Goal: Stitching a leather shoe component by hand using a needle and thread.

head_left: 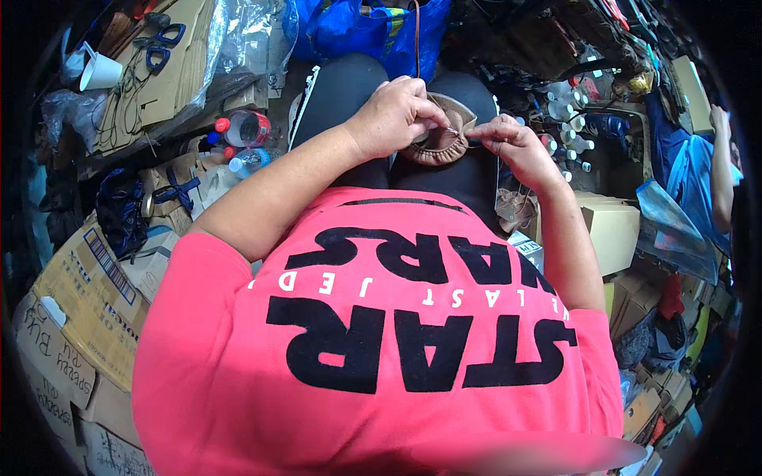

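Observation:
Over my lap, between both hands, is a tan leather shoe upper (439, 155) with a puckered, gathered edge and an open middle. My left hand (399, 117) is closed, its thumb and forefinger pinching at the upper's inner edge. A tiny shiny spot shows by those fingertips, too small to name. From the other side, my right hand (520, 151) pinches the upper's right edge between thumb and forefinger. A thin brown strip (417, 40) rises behind my left hand. By my right thigh lies another tan piece (516, 208), partly hidden by my forearm.
Bottles with red caps (248, 128) lie left of my legs, more bottles (570, 131) at right. A blue bag (373, 32) sits ahead. Cardboard (87, 293) is piled at left, with a box (607, 230) at right. Another person's arm (721, 170) shows far right.

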